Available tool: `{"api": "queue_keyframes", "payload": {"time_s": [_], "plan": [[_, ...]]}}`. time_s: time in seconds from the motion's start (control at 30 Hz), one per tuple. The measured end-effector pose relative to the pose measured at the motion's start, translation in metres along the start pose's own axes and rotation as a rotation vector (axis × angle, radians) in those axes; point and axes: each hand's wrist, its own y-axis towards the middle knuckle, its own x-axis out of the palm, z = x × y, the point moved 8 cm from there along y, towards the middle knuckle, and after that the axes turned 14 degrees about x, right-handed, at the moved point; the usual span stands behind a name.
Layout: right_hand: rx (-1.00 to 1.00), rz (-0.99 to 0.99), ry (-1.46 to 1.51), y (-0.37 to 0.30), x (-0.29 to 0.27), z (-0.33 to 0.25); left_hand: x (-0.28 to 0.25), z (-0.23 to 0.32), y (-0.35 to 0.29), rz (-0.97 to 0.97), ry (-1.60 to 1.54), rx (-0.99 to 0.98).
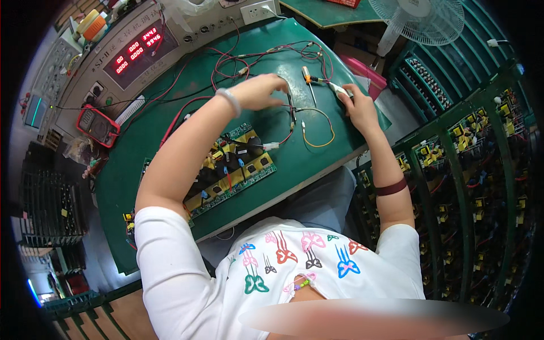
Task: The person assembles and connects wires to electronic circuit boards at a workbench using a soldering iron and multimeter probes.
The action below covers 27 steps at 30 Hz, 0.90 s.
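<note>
My left hand (pixel 259 92) reaches over the green table with its fingers curved and apart, next to a thin black lead (pixel 292 109); I see nothing clearly held. At the right, my right hand (pixel 360 109) is closed on a small white plug-like piece (pixel 338 89) with a dark cable end beside it. Between the hands lies a screwdriver (pixel 309 82) with an orange and black handle. A yellow wire loop (pixel 328 136) curves below it. Under my left forearm, partly hidden, is a green circuit board (pixel 258 164) with black and yellow parts; a white connector (pixel 272 146) sits at its right end.
Red and black cables (pixel 249 56) tangle across the table's (pixel 317 164) back. Behind stands a test panel (pixel 136 51) with red digits; a red multimeter (pixel 97 126) is at left. A white fan (pixel 418 17) stands back right, and racks of circuit boards (pixel 453 198) line the right.
</note>
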Motion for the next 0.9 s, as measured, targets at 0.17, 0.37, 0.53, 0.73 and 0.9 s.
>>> {"api": "queue_keyframes", "payload": {"time_s": [0.17, 0.37, 0.53, 0.73, 0.9], "plan": [[-0.145, 0.057, -0.296, -0.009, -0.001, -0.025, 0.016, 0.006, -0.043, 0.058, 0.167, -0.071], [-0.333, -0.026, -0.205, -0.012, -0.002, -0.021, 0.008, 0.013, -0.066, -0.073, 0.467, -0.054], [-0.341, -0.042, -0.266, -0.025, 0.008, -0.036, -0.007, 0.027, -0.094, 0.217, 0.363, -0.053], [-0.517, 0.235, -0.334, -0.041, 0.006, -0.088, -0.044, 0.134, -0.12, 0.468, -0.01, 0.044], [-0.36, 0.102, -0.517, 0.0, 0.009, -0.087, 0.002, 0.188, -0.148, 0.506, -0.495, 0.076]]}}
